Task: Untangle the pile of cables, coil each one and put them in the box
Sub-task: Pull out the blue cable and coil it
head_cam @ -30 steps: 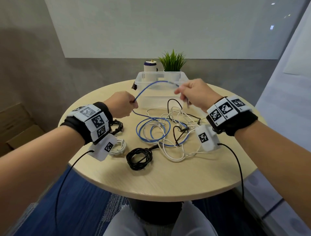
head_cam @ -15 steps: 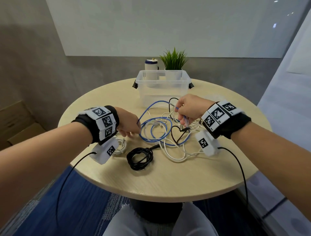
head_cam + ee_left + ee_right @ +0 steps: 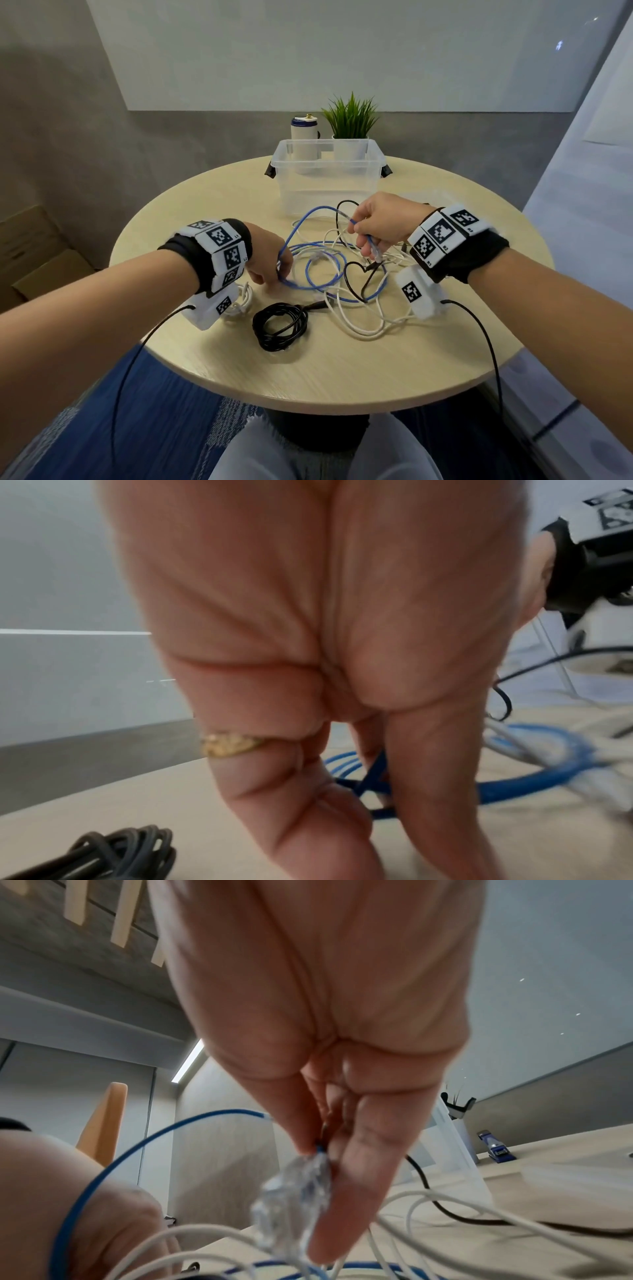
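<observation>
A blue network cable [image 3: 329, 263] lies in loops on the round table [image 3: 342, 370], tangled with white cables [image 3: 363, 325] and a thin black cable [image 3: 356, 277]. My right hand [image 3: 376, 226] pinches the blue cable near its clear plug [image 3: 291, 1199], which hangs below the fingers. My left hand [image 3: 270, 260] reaches down to the table and pinches a blue loop [image 3: 363, 783] between thumb and fingers. An arc of the blue cable [image 3: 301, 222] runs between the two hands. The clear plastic box [image 3: 325, 178] stands behind the pile, with no cable inside.
A coiled black cable [image 3: 279, 325] lies at the front of the pile. A coiled white cable [image 3: 239, 301] sits under my left wrist. Behind the box stand a white bottle [image 3: 304, 137] and a potted plant [image 3: 351, 120]. A cardboard box [image 3: 30, 253] is on the floor at left.
Both hands came down from in front of the box to the pile. The stretched blue span slackened into an arc, and the left hand now pinches a loop at the table.
</observation>
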`<action>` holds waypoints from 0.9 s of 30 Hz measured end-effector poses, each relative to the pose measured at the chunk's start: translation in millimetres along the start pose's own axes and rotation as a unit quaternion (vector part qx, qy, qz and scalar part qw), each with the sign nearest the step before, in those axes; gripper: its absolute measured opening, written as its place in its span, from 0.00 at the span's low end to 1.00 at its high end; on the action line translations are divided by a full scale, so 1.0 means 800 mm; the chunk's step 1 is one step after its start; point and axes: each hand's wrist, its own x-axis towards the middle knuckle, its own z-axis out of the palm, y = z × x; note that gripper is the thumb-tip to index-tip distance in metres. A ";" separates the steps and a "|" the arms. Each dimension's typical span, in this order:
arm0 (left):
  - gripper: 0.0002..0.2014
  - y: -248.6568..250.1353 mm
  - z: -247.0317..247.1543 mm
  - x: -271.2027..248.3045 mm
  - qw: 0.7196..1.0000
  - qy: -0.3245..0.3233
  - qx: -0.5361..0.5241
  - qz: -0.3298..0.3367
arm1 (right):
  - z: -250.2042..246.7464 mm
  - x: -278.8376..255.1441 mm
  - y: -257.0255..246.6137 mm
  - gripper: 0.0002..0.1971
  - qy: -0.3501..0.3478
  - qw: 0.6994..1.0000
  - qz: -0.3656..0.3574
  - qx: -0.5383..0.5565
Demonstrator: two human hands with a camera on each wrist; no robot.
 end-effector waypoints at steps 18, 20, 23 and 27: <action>0.11 -0.010 -0.057 -0.020 0.777 0.406 -0.467 0.114 | -0.008 0.001 -0.004 0.11 0.100 0.994 -0.029 0.022; 0.10 -0.009 -0.060 -0.024 0.755 0.423 -0.485 0.128 | -0.009 0.000 -0.010 0.10 0.107 0.992 -0.048 0.048; 0.12 -0.003 -0.058 -0.030 0.762 0.404 -0.488 0.136 | -0.011 0.000 -0.018 0.09 0.168 0.974 -0.074 0.131; 0.15 0.000 -0.053 -0.037 0.774 0.390 -0.480 0.131 | -0.009 0.002 -0.019 0.20 0.147 0.968 -0.102 0.174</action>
